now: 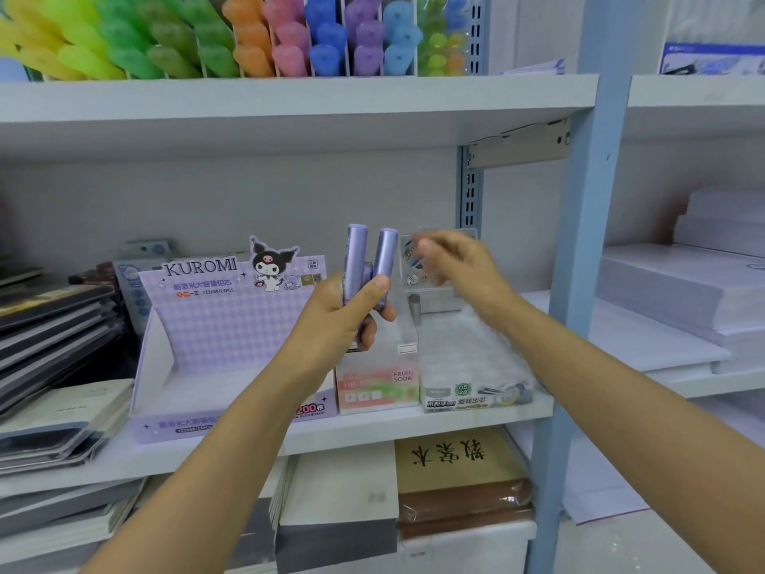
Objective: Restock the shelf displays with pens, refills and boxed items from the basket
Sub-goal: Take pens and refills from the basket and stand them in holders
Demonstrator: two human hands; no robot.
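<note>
My left hand (347, 312) grips a few purple lead-refill tubes (387, 258) upright in front of the middle shelf. Just behind and left of them stands the purple Kuromi display box (215, 325), its tray showing no tubes. My right hand (451, 263) is blurred, held to the right of the tubes with its fingers loosely bent and nothing visibly in it. It hovers in front of a clear display stand (439, 279). The basket is out of view.
A pink Fruit Soda box (376, 391) and a white 0.5 2B refill box (472, 379) sit on the shelf (372, 432) under my hands. Dark notebooks (54, 325) are stacked at left, white paper reams (679, 292) at right. A blue upright post (579, 250) divides the bays.
</note>
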